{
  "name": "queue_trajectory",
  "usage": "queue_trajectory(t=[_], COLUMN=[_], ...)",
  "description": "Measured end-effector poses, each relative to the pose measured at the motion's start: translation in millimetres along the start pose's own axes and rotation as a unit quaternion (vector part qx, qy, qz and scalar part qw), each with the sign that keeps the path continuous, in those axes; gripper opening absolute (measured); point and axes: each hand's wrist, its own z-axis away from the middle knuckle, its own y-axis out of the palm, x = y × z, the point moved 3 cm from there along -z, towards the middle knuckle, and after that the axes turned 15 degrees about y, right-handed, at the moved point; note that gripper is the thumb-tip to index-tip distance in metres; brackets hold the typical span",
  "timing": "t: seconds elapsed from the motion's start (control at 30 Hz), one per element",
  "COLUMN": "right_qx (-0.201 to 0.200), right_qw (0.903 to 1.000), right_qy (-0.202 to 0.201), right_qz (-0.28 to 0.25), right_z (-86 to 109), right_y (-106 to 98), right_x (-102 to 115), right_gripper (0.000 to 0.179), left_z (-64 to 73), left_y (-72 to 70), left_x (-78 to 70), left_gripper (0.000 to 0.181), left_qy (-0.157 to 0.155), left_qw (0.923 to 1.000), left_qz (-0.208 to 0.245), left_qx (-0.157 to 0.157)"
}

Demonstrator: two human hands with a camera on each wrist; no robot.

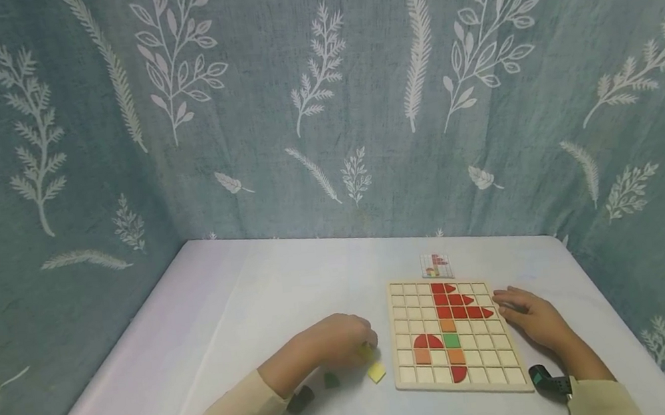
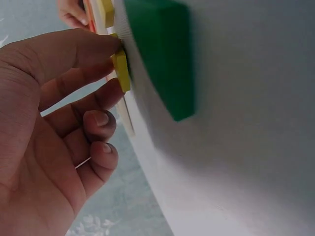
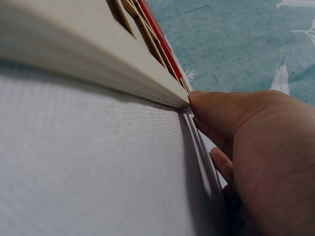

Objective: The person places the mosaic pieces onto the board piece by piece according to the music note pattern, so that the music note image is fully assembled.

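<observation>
My left hand (image 1: 342, 341) is left of the wooden grid board (image 1: 406, 383), low over the table. Its thumb and fingers pinch a yellow tile (image 2: 121, 71), while the other fingers curl loosely. A second yellow tile (image 1: 376, 372) lies on the table just beside this hand, and a green piece (image 1: 331, 380) sits in its shadow. On the board are red, orange and green pieces, including a red square (image 1: 439, 299) and a green square (image 1: 451, 341). My right hand (image 1: 532, 322) rests by the board's right side, with the thumb touching the edge.
Behind the board lies a small pattern card (image 1: 436, 265) printed with a coloured grid figure. A white cloth (image 1: 290, 271) covers the table. Blue-green leaf-patterned fabric (image 1: 263, 107) hangs at the back and both sides. A dark wrist device (image 1: 547, 380) is strapped to the right wrist.
</observation>
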Motion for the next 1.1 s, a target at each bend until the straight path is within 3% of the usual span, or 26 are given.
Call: queue_trajectory(t=[0.3, 0.53, 0.8, 1.1], right_qx=[-0.003, -0.004, -0.004, -0.009], right_qw=[1.0000, 0.9999, 0.9999, 0.9998], right_qy=[-0.004, 0.004, 0.009, -0.002], right_qz=[0.003, 0.011, 0.013, 0.016], right_z=[0.7, 1.7, 1.6, 0.4], right_y=[4, 1, 1, 0], right_x=[1, 3, 2, 1], right_gripper=[0.046, 0.048, 0.049, 0.048], left_z=[-11.8, -28.4, -49.7, -74.8], left_y=[-0.5, -7.0, -14.8, -7.3], left_x=[-0.4, -5.2, -19.9, -37.1], left_gripper=[0.020, 0.018, 0.016, 0.016], left_qy=[0.018, 0.055, 0.073, 0.104], left_qw=[0.9997, 0.9971, 0.9953, 0.9917], left_qz=[-0.007, -0.016, -0.029, -0.050], left_qx=[-0.017, -0.050, -0.056, -0.057])
